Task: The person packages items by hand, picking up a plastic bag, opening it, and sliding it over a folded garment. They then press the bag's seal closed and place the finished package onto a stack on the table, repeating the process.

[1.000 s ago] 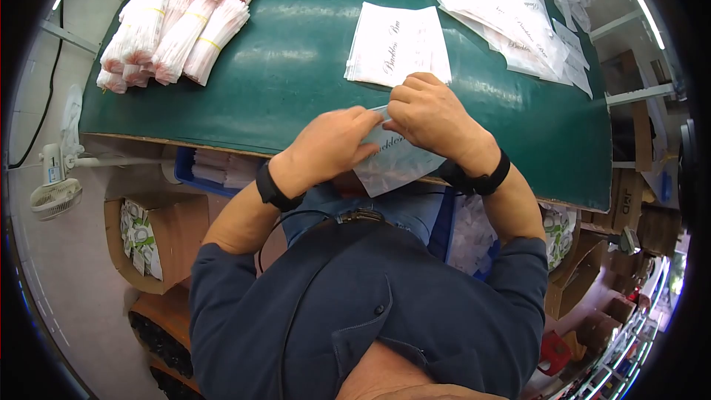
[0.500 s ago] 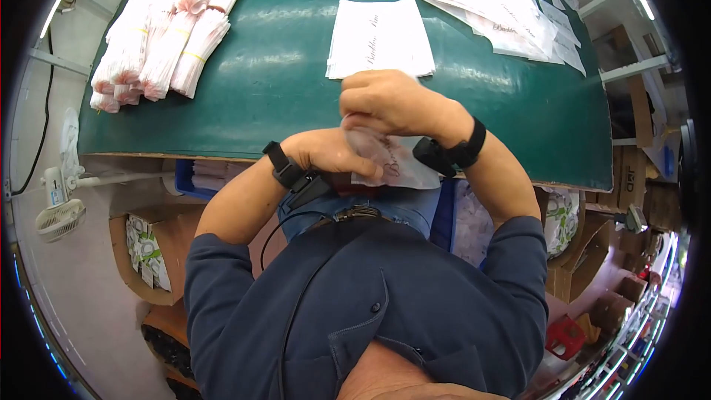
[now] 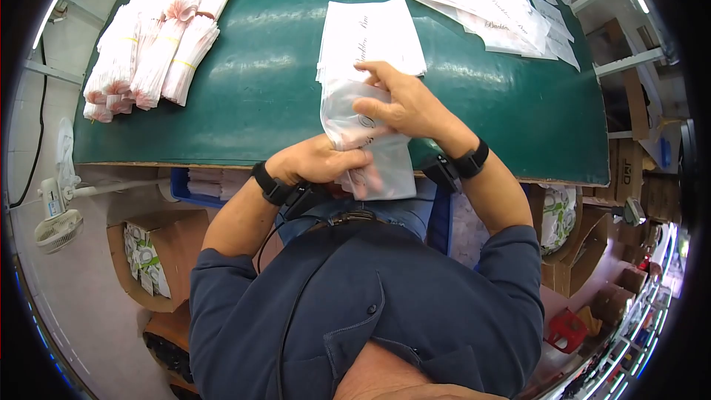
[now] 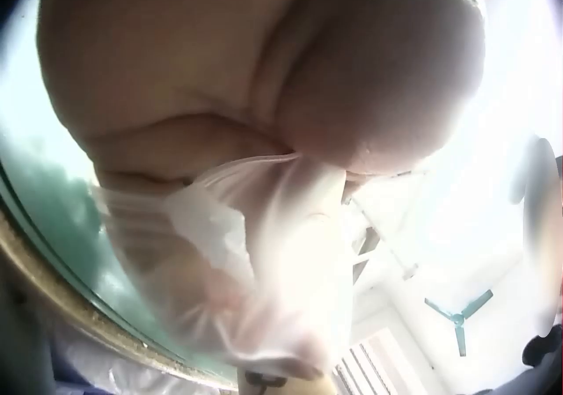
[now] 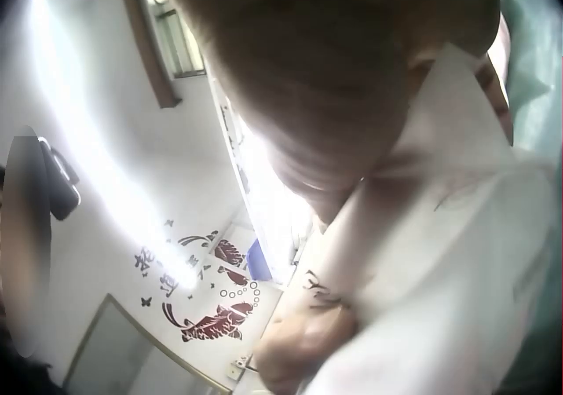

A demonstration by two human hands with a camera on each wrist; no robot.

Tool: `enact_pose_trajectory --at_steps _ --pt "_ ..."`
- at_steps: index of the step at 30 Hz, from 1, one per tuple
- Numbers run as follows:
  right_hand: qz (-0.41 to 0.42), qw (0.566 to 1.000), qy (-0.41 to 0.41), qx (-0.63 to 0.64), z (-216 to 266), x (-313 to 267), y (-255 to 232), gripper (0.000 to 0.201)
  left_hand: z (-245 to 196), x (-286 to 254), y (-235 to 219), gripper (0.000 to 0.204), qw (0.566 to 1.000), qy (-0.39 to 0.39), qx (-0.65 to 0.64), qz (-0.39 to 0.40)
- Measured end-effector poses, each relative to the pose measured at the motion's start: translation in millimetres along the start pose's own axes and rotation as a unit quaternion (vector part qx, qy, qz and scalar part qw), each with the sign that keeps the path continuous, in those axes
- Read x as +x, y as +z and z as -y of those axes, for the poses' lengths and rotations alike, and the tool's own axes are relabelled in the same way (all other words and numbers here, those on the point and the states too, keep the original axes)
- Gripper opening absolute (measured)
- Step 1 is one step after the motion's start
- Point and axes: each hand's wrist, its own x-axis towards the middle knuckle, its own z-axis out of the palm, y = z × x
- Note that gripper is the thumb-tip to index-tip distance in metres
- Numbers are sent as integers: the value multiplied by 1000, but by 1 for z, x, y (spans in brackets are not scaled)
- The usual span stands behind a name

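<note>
A translucent printed bag (image 3: 392,170) is bunched between the hands at the table's near edge. The left hand (image 3: 315,161) grips it, thumb over the film; some fingers show blurred through the plastic. In the left wrist view, film (image 4: 264,263) hangs from beneath the left hand (image 4: 264,69). The right hand (image 3: 415,107) touches the bag's upper right part, thumb and index finger extended and apart. White film (image 5: 440,237) runs beneath the right hand (image 5: 325,78) in the right wrist view. Just beyond lies a stack of white printed bags (image 3: 381,30), partly covered by the held bag.
Banded bundles of bags (image 3: 155,44) lie at the table's left. More loose printed bags (image 3: 481,7) are spread at the back right. Blue bins (image 3: 178,185) stand under the table edge, with open cardboard boxes (image 3: 185,244) and a small fan (image 3: 59,226) to the left.
The right hand has opened its thumb and index finger and moved slightly right. The bag, bunched below it half a second ago, now spreads up toward the stack. The left hand stays on the bag.
</note>
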Motion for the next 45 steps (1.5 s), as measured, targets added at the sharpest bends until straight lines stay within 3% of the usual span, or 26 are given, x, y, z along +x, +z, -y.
enact_pose_trajectory --at_steps 2,5,6,8,9,13,18,20,21,22,23,24,25,27,28,30,31,32,33,34,35,36,37,39,45 --pt "16 999 -18 -26 -5 1 -4 15 -4 -2 4 62 999 24 -25 -28" --pt "50 995 -44 -75 -13 1 -3 14 -7 -1 19 62 992 -9 -124 22" --pt "34 987 -127 -92 -11 6 2 15 -8 4 25 62 991 -13 -127 25" --pt "6 947 -294 -127 -7 17 10 17 -11 20 32 67 979 -51 -56 187" --pt "8 949 -290 -125 -7 17 12 17 -10 23 35 70 961 -68 -21 266" --pt "31 939 -311 -145 -7 24 9 18 3 21 25 78 977 -33 -45 206" --pt "32 944 -286 -160 -22 20 -4 15 3 16 22 85 972 49 -27 230" --pt "29 956 -249 -154 -32 19 -15 14 -5 14 16 81 991 45 -38 122" --pt "-2 970 -192 -148 -35 22 -28 14 -8 12 12 79 996 44 -46 66" --pt "-34 980 -133 -142 -39 22 -44 15 -9 12 7 79 996 48 -41 63" --pt "-87 980 -105 -141 -41 26 -64 16 -9 14 0 73 981 175 -47 -74" --pt "-141 977 -77 -140 -43 33 -87 17 -10 14 -6 67 931 297 -52 -207" --pt "-207 962 -83 -156 -47 41 -110 19 -14 14 -14 67 930 300 -50 -208" --pt "-338 927 -32 -157 -74 65 -173 23 -23 13 -37 59 856 358 -35 -371" --pt "-400 906 -6 -141 -92 74 -202 26 -22 15 -49 59 856 357 -34 -372" --pt "-487 827 59 -273 -110 81 -232 35 -8 25 -77 61 850 283 15 -444" --pt "-485 829 59 -273 -120 78 -228 35 1 28 -87 62 842 245 39 -479" --pt "-495 798 -10 -343 -123 75 -216 38 2 30 -94 62 841 247 40 -481" --pt "-501 758 -81 -410 -126 71 -203 41 2 32 -101 64 835 201 115 -500" --pt "-501 710 -151 -472 -129 69 -193 45 3 34 -108 66 821 154 187 -517" --pt "-396 814 -144 -401 -109 63 -160 44 3 35 -112 68 802 100 257 -529" --pt "-280 896 -130 -318 -88 55 -119 44 4 38 -115 68 802 95 257 -530" --pt "-161 923 -163 -308 -86 53 -89 43 2 42 -119 68 789 75 312 -523" --pt "-8 906 -194 -376 -72 44 -47 40 -2 51 -123 70 756 35 423 -498" --pt "-17 909 -174 -379 -76 41 -16 40 -9 53 -109 67 746 -7 442 -498"
